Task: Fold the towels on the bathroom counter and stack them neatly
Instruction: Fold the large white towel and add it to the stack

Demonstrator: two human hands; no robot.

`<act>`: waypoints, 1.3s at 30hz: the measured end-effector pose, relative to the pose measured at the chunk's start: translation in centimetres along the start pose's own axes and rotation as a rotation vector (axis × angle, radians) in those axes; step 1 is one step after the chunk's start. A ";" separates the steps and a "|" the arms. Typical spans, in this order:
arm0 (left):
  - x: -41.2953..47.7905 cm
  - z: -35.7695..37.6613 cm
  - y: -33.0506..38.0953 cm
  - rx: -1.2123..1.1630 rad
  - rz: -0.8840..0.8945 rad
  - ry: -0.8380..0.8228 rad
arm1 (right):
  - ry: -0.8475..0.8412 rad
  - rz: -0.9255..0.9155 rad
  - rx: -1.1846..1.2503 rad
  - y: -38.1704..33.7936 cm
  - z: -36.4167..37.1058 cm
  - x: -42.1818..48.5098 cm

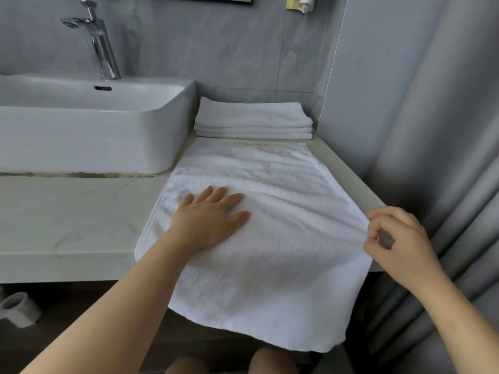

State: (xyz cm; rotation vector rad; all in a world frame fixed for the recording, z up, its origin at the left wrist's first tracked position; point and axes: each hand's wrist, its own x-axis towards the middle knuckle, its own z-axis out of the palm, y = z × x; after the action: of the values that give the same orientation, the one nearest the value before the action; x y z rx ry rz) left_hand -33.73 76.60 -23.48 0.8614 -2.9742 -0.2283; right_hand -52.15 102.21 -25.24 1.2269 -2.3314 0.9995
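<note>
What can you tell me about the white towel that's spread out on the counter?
The spread towel is white terry with faint gold lettering near its far end. It lies flat and lengthwise on the counter, lightly wrinkled, its near end hanging over the front edge. Its far end reaches a stack of folded towels. The left hand presses flat on it; the right hand pinches its right edge.

The pale marble-look bench (67,211) lies bare left of the spread white terry towel (270,238), open from the front edge. Behind that strip the white ceramic basin (89,136) walls it off. At the back, the stack of folded white towels (252,122) fills the gap between basin and grey side wall (364,90). Grey curtain folds (445,157) crowd the right edge.
</note>
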 end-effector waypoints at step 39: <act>-3.7 1.0 0.9 -0.029 0.003 0.568 | 0.239 0.611 0.552 -3.5 6.3 -6.5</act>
State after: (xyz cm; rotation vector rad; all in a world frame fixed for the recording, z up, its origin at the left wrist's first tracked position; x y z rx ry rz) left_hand -31.17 79.48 -24.32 0.7609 -2.4374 -0.0170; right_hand -45.26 100.23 -31.77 0.4700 -2.3470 1.9647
